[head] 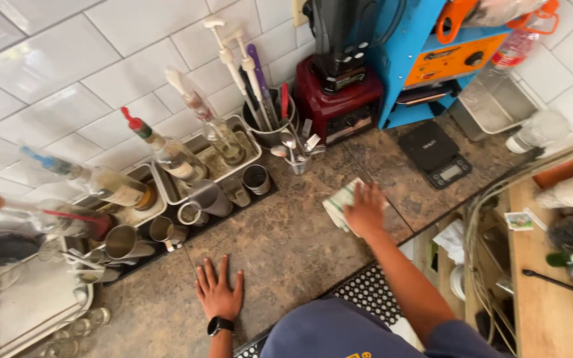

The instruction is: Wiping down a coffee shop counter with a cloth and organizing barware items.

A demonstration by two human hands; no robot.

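Brown speckled stone made up the worktop (286, 245), and the person was wiping it. The right hand (366, 211) pressed down on a folded cloth (337, 202), pale with green stripes, which lay flat on the stone, in front of the red blender (336, 99) and to the left of the small black scale (436, 156). The fingers of that hand were spread over the cloth, pushing on it more than squeezing it. The left hand (219, 290) lay flat on the worktop, fingers open and holding nothing, with a black watch (220, 325) on the wrist. It looked like it was just propping the person up.

I think the wiping was partway done. The next move would call for sliding the cloth over more bare stone while keeping clear of the black tray (187, 225) of metal cups.

Much of the cloth was hidden under the hand. The bottles (167, 156) on the left were blurry, and the shelf at the right edge was cut off and hard to make out.
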